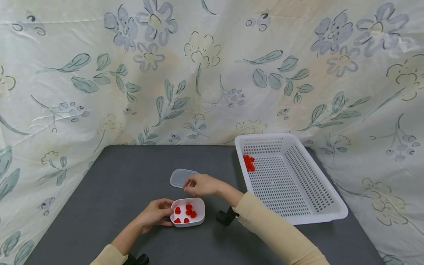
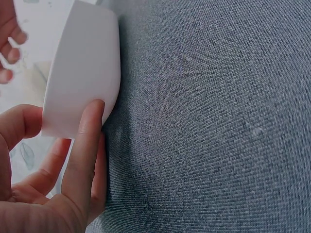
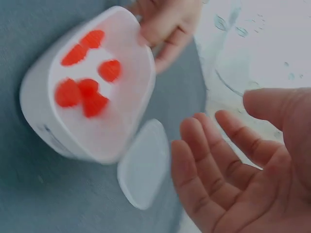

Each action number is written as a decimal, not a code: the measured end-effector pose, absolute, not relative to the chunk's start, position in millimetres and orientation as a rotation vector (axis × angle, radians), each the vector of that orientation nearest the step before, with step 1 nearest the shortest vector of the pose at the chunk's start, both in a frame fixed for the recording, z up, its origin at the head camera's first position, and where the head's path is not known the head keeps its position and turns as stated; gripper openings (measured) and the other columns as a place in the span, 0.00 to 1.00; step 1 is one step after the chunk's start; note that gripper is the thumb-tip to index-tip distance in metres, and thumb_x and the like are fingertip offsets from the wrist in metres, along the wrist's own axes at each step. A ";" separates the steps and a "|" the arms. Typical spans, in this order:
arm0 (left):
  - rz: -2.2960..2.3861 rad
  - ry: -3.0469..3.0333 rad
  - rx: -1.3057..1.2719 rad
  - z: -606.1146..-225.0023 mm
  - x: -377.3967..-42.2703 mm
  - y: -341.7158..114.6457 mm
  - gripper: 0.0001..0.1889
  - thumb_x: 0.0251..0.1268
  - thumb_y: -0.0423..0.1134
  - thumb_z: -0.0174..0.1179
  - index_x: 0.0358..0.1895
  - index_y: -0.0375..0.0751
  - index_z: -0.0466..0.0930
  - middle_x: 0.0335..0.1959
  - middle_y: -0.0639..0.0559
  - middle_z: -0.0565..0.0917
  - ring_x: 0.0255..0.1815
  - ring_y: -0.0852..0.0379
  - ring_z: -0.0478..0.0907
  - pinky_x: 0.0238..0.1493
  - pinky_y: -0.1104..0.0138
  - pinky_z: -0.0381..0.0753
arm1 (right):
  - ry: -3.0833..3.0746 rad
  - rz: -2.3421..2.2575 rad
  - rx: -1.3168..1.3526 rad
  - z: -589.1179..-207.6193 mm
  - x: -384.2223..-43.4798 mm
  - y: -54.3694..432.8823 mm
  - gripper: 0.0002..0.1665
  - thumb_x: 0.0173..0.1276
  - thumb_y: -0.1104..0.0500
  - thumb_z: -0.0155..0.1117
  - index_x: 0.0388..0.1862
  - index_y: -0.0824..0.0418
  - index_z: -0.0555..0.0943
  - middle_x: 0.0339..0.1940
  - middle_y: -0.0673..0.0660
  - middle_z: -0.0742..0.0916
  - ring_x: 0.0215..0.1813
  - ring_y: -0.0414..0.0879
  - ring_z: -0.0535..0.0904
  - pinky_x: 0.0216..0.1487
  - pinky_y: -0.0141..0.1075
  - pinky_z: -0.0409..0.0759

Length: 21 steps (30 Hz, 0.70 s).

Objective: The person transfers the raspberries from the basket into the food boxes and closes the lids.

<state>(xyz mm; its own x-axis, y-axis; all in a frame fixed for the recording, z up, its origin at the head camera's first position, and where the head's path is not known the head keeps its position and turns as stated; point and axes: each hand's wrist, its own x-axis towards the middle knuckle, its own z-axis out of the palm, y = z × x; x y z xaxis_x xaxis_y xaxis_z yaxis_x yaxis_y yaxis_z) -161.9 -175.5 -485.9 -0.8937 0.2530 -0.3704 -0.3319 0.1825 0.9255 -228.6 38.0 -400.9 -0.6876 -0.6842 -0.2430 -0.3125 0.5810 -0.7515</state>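
A small white plastic box (image 1: 196, 222) stands on the dark cloth with several red pieces (image 3: 92, 104) lying inside. At its left end my left hand (image 1: 154, 215) grips it; in the left wrist view the fingers and thumb are spread round the wall (image 2: 85, 68) and rim. Behind the box lies a flat translucent lid (image 1: 179, 178). Over the lid's right edge hovers my right hand (image 1: 202, 184), palm facing the box in the right wrist view, its fingers loosely bent and holding nothing.
To the right is a large white perforated basket (image 1: 338, 211), and more red pieces (image 1: 249, 163) are heaped in its left back corner. A dark grey cloth (image 1: 132, 173) covers the table. A floral curtain (image 1: 198, 106) hangs behind and along the sides.
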 end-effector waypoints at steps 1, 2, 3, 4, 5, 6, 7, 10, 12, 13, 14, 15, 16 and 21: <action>1.756 2.026 -0.082 -486.3 -162.2 -175.5 0.24 0.59 0.31 0.56 0.58 0.23 0.64 0.43 0.38 0.77 0.38 0.52 0.80 0.35 0.57 0.84 | 2.326 -0.949 -0.812 -396.3 -231.0 40.5 0.13 0.68 0.57 0.53 0.48 0.59 0.77 0.36 0.58 0.83 0.34 0.51 0.80 0.29 0.32 0.79; 1.753 2.031 -0.089 -486.6 -162.4 -175.4 0.24 0.58 0.31 0.56 0.58 0.23 0.64 0.43 0.38 0.77 0.38 0.52 0.80 0.35 0.57 0.84 | 2.355 -0.952 -0.834 -392.0 -233.7 43.6 0.13 0.68 0.57 0.53 0.48 0.59 0.77 0.36 0.56 0.83 0.33 0.49 0.80 0.29 0.31 0.78; 1.746 2.038 -0.097 -486.7 -162.6 -175.4 0.24 0.58 0.31 0.56 0.58 0.24 0.64 0.43 0.38 0.77 0.37 0.52 0.80 0.35 0.57 0.84 | 2.383 -0.958 -0.851 -388.1 -236.5 46.8 0.13 0.68 0.57 0.53 0.49 0.58 0.77 0.36 0.55 0.83 0.32 0.47 0.80 0.28 0.29 0.76; 1.742 2.043 -0.105 -486.9 -162.7 -175.4 0.24 0.58 0.31 0.56 0.58 0.24 0.64 0.43 0.38 0.77 0.37 0.52 0.79 0.35 0.57 0.84 | 2.408 -0.967 -0.862 -384.4 -239.3 50.3 0.13 0.68 0.57 0.53 0.49 0.58 0.77 0.36 0.53 0.82 0.32 0.45 0.79 0.28 0.29 0.76; 1.738 2.047 -0.110 -487.1 -162.9 -175.4 0.24 0.58 0.31 0.56 0.58 0.24 0.64 0.43 0.37 0.77 0.37 0.52 0.79 0.34 0.57 0.84 | 2.428 -0.983 -0.874 -381.1 -242.2 54.0 0.13 0.68 0.57 0.53 0.49 0.59 0.77 0.36 0.53 0.82 0.32 0.43 0.79 0.28 0.28 0.76; 1.734 2.050 -0.114 -487.1 -163.0 -175.4 0.24 0.58 0.31 0.57 0.58 0.24 0.64 0.43 0.37 0.76 0.37 0.52 0.79 0.34 0.57 0.84 | 2.451 -0.990 -0.878 -377.9 -245.1 57.8 0.13 0.69 0.57 0.53 0.49 0.59 0.77 0.36 0.52 0.82 0.32 0.41 0.78 0.29 0.28 0.76; 1.729 2.054 -0.119 -487.2 -163.2 -175.4 0.24 0.58 0.31 0.57 0.58 0.24 0.65 0.43 0.37 0.76 0.37 0.52 0.79 0.34 0.57 0.84 | 2.462 -1.007 -0.875 -375.1 -248.0 61.8 0.13 0.69 0.57 0.53 0.49 0.59 0.77 0.37 0.53 0.82 0.33 0.41 0.78 0.30 0.28 0.76; 1.719 2.060 -0.117 -487.5 -163.9 -175.8 0.24 0.58 0.31 0.57 0.58 0.24 0.65 0.44 0.37 0.76 0.37 0.52 0.79 0.34 0.57 0.84 | 2.489 -1.056 -0.834 -368.6 -256.9 74.3 0.13 0.69 0.56 0.53 0.50 0.58 0.76 0.38 0.54 0.82 0.34 0.41 0.78 0.32 0.29 0.78; 1.714 2.061 -0.113 -488.0 -164.5 -176.2 0.24 0.59 0.31 0.56 0.58 0.25 0.65 0.44 0.37 0.76 0.37 0.52 0.79 0.34 0.57 0.84 | 2.506 -1.079 -0.798 -366.1 -262.9 83.1 0.13 0.69 0.56 0.53 0.50 0.57 0.76 0.38 0.53 0.82 0.35 0.41 0.78 0.33 0.30 0.79; 1.713 2.061 -0.112 -488.4 -164.8 -176.3 0.24 0.59 0.31 0.56 0.58 0.25 0.64 0.44 0.37 0.76 0.37 0.52 0.79 0.34 0.57 0.84 | 2.513 -1.091 -0.770 -364.9 -265.8 87.4 0.13 0.69 0.55 0.53 0.50 0.57 0.76 0.38 0.53 0.82 0.35 0.41 0.78 0.33 0.31 0.79; 1.712 2.061 -0.112 -488.6 -165.1 -176.4 0.24 0.59 0.31 0.56 0.58 0.25 0.64 0.44 0.37 0.76 0.37 0.52 0.79 0.34 0.57 0.84 | 2.521 -1.103 -0.741 -364.1 -268.8 91.7 0.13 0.68 0.55 0.53 0.49 0.57 0.76 0.38 0.52 0.81 0.35 0.41 0.78 0.34 0.31 0.80; 1.712 2.062 -0.113 -489.0 -165.3 -176.5 0.24 0.59 0.31 0.56 0.58 0.25 0.64 0.44 0.37 0.76 0.37 0.52 0.79 0.34 0.57 0.84 | 2.529 -1.117 -0.714 -363.3 -271.8 96.1 0.14 0.68 0.54 0.53 0.49 0.57 0.76 0.38 0.52 0.81 0.36 0.41 0.78 0.34 0.32 0.80; 1.710 2.064 -0.118 -489.3 -165.5 -176.6 0.24 0.59 0.31 0.56 0.58 0.25 0.64 0.44 0.37 0.76 0.37 0.52 0.79 0.34 0.57 0.84 | 2.535 -1.130 -0.684 -362.8 -274.7 100.6 0.14 0.68 0.54 0.53 0.49 0.56 0.76 0.38 0.52 0.81 0.37 0.41 0.79 0.35 0.33 0.80; 1.710 2.070 -0.130 -488.8 -166.5 -176.8 0.25 0.58 0.31 0.57 0.58 0.25 0.65 0.44 0.37 0.76 0.36 0.52 0.79 0.34 0.56 0.84 | 2.560 -1.200 -0.559 -363.1 -288.3 123.6 0.15 0.69 0.52 0.53 0.51 0.57 0.76 0.42 0.54 0.82 0.40 0.44 0.79 0.38 0.37 0.82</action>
<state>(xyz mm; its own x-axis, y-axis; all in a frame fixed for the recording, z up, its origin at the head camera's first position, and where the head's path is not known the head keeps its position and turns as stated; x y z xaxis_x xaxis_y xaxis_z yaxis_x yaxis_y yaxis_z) -166.5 -176.8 -488.8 -0.8944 0.2084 -0.3958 -0.3494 0.2270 0.9091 -288.3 123.6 -363.1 -0.8924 -0.4459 -0.0695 -0.2318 0.5851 -0.7771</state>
